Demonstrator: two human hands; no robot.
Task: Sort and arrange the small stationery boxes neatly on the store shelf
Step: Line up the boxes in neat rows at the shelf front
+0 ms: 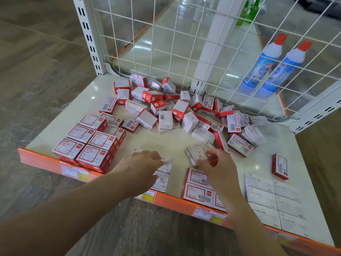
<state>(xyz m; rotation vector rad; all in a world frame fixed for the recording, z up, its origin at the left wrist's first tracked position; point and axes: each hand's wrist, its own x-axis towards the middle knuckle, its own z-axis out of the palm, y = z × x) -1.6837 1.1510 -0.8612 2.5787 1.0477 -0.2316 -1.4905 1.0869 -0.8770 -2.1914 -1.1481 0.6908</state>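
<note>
A loose heap of small red-and-white stationery boxes (177,109) lies at the back of the cream shelf (171,143). Stacked red paper-clip boxes (88,143) stand in rows at the front left. Flat red boxes (197,187) and white STAPLES boxes (273,198) sit in rows at the front right. My left hand (142,163) rests on white paper-clip boxes (162,180) at the front edge, fingers touching the top one. My right hand (215,163) grips a white paper-clip box (195,152) just above the shelf.
One red box (280,166) stands alone on its edge at the right. A white wire grid (184,43) backs the shelf, with two blue bottles (273,67) behind it. The orange front rail (166,198) carries price tags. Wood-look floor lies to the left.
</note>
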